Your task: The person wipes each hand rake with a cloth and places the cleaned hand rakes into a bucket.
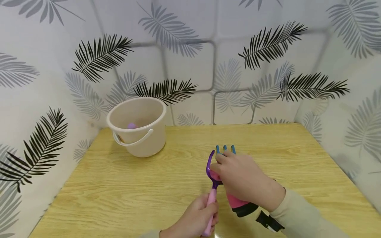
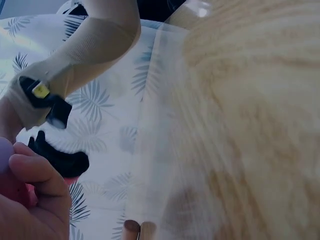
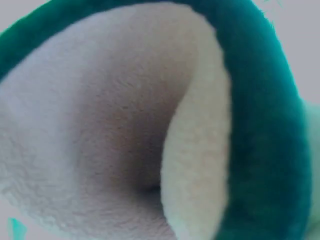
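Observation:
Low in the head view, my left hand grips the pink handle of a small tool with a forked purple head. My right hand curls over a pink thing with a black rim, just beside the purple head. Blue prongs stick out beyond its fingers; what they belong to is hidden. In the left wrist view, my left hand shows at the lower left, near the black rim. A pale fuzzy-lined opening with a dark green-looking edge fills the right wrist view.
A cream bucket with a white handle stands at the back left of the wooden table, a purple round thing inside it. Leaf-patterned sheeting rises behind and beside the table. A black device is strapped to my right wrist.

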Motion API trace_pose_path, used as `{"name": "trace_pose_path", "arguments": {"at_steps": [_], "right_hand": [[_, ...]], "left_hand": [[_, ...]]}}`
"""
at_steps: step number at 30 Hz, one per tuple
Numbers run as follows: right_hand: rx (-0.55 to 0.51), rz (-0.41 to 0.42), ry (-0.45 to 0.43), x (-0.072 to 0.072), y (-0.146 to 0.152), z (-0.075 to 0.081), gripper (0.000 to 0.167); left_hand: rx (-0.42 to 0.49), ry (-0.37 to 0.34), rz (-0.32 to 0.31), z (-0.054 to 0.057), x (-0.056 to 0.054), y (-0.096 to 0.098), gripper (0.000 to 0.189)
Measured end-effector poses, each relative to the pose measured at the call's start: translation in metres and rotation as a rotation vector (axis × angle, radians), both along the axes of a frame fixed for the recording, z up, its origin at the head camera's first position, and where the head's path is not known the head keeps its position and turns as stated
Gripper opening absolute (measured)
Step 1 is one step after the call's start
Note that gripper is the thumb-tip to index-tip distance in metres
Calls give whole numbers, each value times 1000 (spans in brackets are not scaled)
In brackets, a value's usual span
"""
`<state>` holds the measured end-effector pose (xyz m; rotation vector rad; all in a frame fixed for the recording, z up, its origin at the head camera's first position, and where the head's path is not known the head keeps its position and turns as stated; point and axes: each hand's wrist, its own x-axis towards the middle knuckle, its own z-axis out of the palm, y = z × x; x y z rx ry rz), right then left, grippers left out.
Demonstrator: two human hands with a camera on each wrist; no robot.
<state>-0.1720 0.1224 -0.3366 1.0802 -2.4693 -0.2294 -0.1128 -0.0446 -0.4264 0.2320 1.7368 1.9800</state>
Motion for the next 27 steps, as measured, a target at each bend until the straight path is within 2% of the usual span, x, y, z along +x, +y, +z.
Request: {"name": "trace_pose_path", "arguments": {"at_steps": [2,4,11,14,17,21,24,27], "right_hand": [[-13,13,33,-1,-4,1,14],[-11,-4,30,-2,-6,1,13],[58,-98,-95,4,1,3,13],[64,-116,-112,7,5,3,11],[50,-113,-87,7,6,3,12],[-6,-36,2,6,0,4,17],[-40,-3,45,6,-4,4,20],[-32,-41,21,7,-3,4,17]], "left_hand": [[-1,-10,-11,0,1,3,10],[-3,-18,-6,1,3,5,11],[-1,-9,31,1,0,1,10],[-2,3,31,3,-1,-1,11],[-9,25,35,4,-2,0,11],[-43,55,16,5,-1,6,11],[-44,36,3,6,0,8,11],[-16,1,22,7,0,6,11]]}}
